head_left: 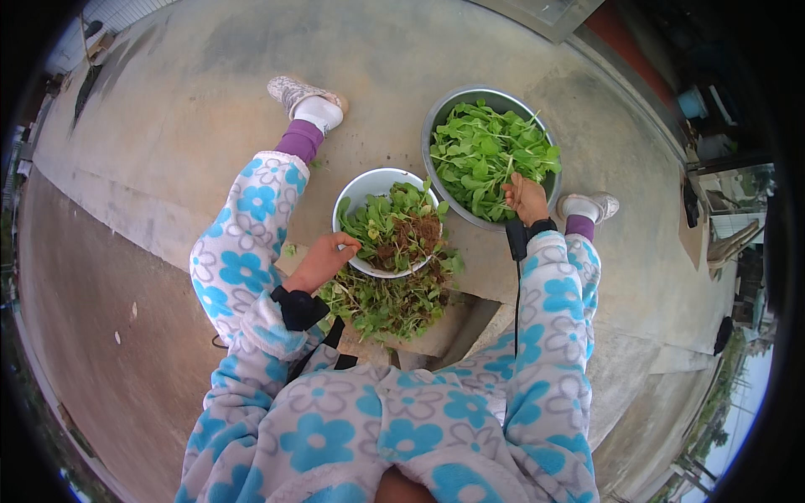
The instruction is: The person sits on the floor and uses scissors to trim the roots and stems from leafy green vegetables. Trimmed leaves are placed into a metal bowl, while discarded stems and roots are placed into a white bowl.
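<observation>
A large metal basin at the right holds a heap of bright leafy greens. Over its near right side is my right hand, fingers curled together against the pale stems of the greens. A smaller white bowl stands left of the basin, with greens and soil-clotted roots in it. My left hand is at the bowl's left rim, thumb and fingers pinched together; what lies between them, if anything, is too small to make out. More uprooted greens with dirt lie in a pile just nearer than the bowl.
Both stand on a concrete floor between my outstretched legs, with my shoes beyond and beside them. A step edge runs under the pile. Dark straps are on both wrists, and a cable hangs from the right one. A doorway is at the far right.
</observation>
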The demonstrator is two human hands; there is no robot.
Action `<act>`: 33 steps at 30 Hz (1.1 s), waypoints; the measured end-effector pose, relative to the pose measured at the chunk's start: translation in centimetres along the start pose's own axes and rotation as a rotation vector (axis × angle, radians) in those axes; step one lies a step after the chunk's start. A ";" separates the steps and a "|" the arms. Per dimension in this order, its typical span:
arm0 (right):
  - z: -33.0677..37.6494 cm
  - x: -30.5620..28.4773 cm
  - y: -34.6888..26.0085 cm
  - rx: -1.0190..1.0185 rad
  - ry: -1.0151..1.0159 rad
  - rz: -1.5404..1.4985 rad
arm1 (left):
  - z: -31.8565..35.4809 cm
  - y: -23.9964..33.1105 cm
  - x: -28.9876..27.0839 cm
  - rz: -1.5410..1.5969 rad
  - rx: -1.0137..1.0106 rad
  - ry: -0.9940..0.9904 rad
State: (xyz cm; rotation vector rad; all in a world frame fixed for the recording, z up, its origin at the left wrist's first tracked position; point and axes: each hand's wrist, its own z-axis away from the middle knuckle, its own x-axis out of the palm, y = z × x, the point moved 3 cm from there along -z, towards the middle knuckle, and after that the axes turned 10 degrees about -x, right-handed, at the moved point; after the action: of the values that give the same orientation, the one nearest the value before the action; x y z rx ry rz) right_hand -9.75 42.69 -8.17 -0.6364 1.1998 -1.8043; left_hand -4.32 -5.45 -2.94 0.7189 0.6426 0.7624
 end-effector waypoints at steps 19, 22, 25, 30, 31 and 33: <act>21.0 -3.3 1.2 0.100 -0.189 0.086 | 0.0 0.8 0.0 0.065 0.014 -0.046; 24.1 -3.1 2.6 0.129 -0.177 0.088 | -0.4 0.4 -0.3 0.119 0.032 -0.049; 27.3 -3.0 2.9 0.173 -0.185 0.171 | -0.4 0.0 -0.6 0.148 0.034 -0.047; 33.3 -3.2 1.4 0.118 -0.120 0.140 | -0.2 0.2 -1.0 0.192 0.050 -0.031; 34.5 -3.5 1.0 0.112 -0.117 0.153 | -0.1 0.3 -1.0 0.203 0.071 -0.025; 36.5 -3.8 0.3 0.115 -0.136 0.164 | -0.1 0.4 -1.2 0.184 0.091 -0.003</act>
State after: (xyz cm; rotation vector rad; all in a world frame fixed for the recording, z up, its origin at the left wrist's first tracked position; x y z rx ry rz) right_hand 20.74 28.53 6.62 -0.5684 1.0195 -1.6529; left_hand -5.21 -6.16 -2.36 0.8712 0.6171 0.9057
